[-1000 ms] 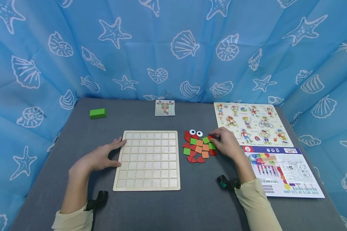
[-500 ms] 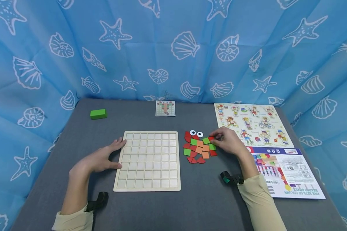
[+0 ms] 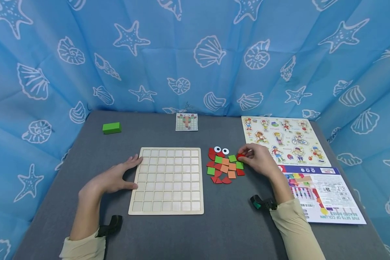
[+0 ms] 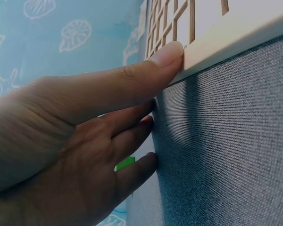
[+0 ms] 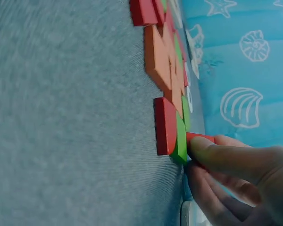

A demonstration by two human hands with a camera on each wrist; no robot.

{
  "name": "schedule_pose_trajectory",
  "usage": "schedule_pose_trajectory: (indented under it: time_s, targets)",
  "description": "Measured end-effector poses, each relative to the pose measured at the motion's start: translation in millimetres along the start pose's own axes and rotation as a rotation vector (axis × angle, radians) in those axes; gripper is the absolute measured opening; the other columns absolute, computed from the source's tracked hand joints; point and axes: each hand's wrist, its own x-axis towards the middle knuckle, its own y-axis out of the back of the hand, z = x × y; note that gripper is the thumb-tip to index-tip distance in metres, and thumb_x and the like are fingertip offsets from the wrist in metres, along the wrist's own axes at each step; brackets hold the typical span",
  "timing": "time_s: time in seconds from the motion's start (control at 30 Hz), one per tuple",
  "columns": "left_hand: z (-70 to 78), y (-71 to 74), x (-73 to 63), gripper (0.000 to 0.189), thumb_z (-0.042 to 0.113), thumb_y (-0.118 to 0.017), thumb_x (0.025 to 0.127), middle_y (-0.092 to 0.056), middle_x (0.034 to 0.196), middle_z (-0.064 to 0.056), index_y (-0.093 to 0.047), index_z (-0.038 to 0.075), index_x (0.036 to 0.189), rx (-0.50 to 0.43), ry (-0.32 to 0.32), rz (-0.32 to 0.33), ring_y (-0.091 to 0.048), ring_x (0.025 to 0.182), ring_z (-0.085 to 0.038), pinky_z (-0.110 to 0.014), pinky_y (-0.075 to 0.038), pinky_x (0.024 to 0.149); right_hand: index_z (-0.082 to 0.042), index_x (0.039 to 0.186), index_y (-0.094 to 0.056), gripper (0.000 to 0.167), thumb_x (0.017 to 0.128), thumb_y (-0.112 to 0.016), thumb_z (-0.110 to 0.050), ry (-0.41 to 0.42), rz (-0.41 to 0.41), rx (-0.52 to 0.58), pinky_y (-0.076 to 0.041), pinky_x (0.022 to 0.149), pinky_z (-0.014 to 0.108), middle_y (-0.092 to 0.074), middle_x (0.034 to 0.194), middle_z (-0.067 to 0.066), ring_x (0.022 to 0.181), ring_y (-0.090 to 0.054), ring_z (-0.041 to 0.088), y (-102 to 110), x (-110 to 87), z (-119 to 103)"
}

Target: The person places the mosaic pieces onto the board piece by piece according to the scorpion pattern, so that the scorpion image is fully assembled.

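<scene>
While the left hand [image 3: 115,177], fingers spread, just touches the square pale wooden grid board [image 3: 167,177], the right hand [image 3: 257,158] has a flat red piece [image 3: 240,156] pinched beside some red-green-orange tiles [image 3: 225,168], forearm [image 3: 281,186] blocking part of a white-and-purple printed rectangle [image 3: 331,198].

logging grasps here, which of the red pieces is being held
The flat red piece pinched by the right hand, just beyond a green square; the other red pieces lie untouched.
</scene>
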Motion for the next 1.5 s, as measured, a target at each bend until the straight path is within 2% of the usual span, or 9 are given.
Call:
schedule_pose_trajectory:
  time_s: [0.13, 0.27, 0.57, 0.73, 0.9, 1.1, 1.37, 1.5]
  targets:
    - [0.9, 0.5, -0.3, 0.102, 0.028, -0.086, 0.094, -0.011, 0.181, -0.027, -0.024, 0.014, 0.174, 0.001, 0.0, 0.004, -0.014, 0.166, -0.056, -0.081, -0.018, 0.126, -0.001, 0.119, -0.079, 0.022, 0.097, -0.079, -0.004, 0.023, 0.028, 0.084, -0.061, 0.083, 0.019, -0.08, 0.118, 0.021, 0.101, -0.079, 0.031, -0.9, -3.3, -0.2]
    - [1.2, 0.5, 0.1, 0.102, 0.028, -0.086, 0.094, -0.011, 0.181, -0.027, -0.023, 0.014, 0.174, -0.006, 0.006, 0.005, -0.014, 0.166, -0.056, -0.08, -0.019, 0.126, 0.001, 0.123, -0.079, 0.024, 0.099, -0.077, -0.004, 0.056, 0.026, 0.172, -0.063, 0.087, 0.019, -0.078, 0.123, 0.023, 0.108, -0.079, 0.036, -4.2, -3.7, -11.0]
    - [0.1, 1.3, 1.0, 0.103, 0.027, -0.086, 0.094, -0.011, 0.181, -0.027, -0.023, 0.015, 0.174, -0.003, 0.007, 0.005, -0.014, 0.166, -0.057, -0.081, -0.019, 0.126, -0.001, 0.122, -0.08, 0.025, 0.099, -0.079, -0.009, 0.08, -0.051, 0.306, -0.06, 0.08, 0.016, -0.082, 0.118, 0.022, 0.097, -0.081, 0.025, -28.0, 6.7, -45.4]
    - [-0.2, 2.2, 1.1, 0.103, 0.026, -0.086, 0.094, -0.011, 0.181, -0.026, -0.024, 0.015, 0.174, -0.001, 0.003, 0.007, -0.014, 0.166, -0.056, -0.081, -0.019, 0.126, 0.0, 0.121, -0.081, 0.024, 0.098, -0.079, -0.007, 0.105, -0.094, 0.353, -0.061, 0.08, 0.019, -0.082, 0.115, 0.021, 0.095, -0.081, 0.026, -44.9, 14.3, -61.3]
    - [-0.6, 3.2, -0.4, 0.103, 0.026, -0.087, 0.093, -0.011, 0.181, -0.028, -0.024, 0.014, 0.174, -0.004, -0.009, 0.013, -0.014, 0.165, -0.057, -0.08, -0.021, 0.126, -0.004, 0.116, -0.083, 0.02, 0.097, -0.082, -0.011, 0.121, -0.086, 0.356, -0.061, 0.074, 0.021, -0.085, 0.105, 0.016, 0.09, -0.083, 0.025, -62.6, 23.3, -76.4]
    - [1.0, 3.4, -1.1, 0.104, 0.026, -0.088, 0.092, -0.012, 0.181, -0.028, -0.025, 0.014, 0.174, -0.007, -0.006, 0.011, -0.015, 0.165, -0.057, -0.08, -0.022, 0.126, -0.004, 0.112, -0.084, 0.017, 0.096, -0.082, -0.01, 0.129, -0.083, 0.314, -0.062, 0.076, 0.022, -0.085, 0.104, 0.014, 0.088, -0.081, 0.02, -79.7, 33.6, -88.7]
    - [1.1, 2.0, -1.5, 0.104, 0.024, -0.088, 0.091, -0.012, 0.181, -0.028, -0.026, 0.013, 0.174, -0.019, -0.009, 0.015, -0.014, 0.166, -0.055, -0.079, -0.021, 0.127, -0.004, 0.11, -0.085, 0.015, 0.097, -0.081, -0.011, 0.083, -0.099, 0.198, -0.063, 0.076, 0.03, -0.085, 0.102, 0.012, 0.086, -0.078, 0.017, -84.4, 36.5, -107.4]
    - [0.3, 1.4, -1.5, 0.105, 0.024, -0.089, 0.09, -0.013, 0.18, -0.028, -0.026, 0.012, 0.173, -0.02, -0.022, 0.014, -0.014, 0.166, -0.055, -0.079, -0.022, 0.126, -0.006, 0.11, -0.086, 0.015, 0.096, -0.082, -0.012, 0.068, -0.082, 0.14, -0.065, 0.077, 0.033, -0.085, 0.104, 0.011, 0.089, -0.079, 0.017, -86.4, 35.4, -114.7]
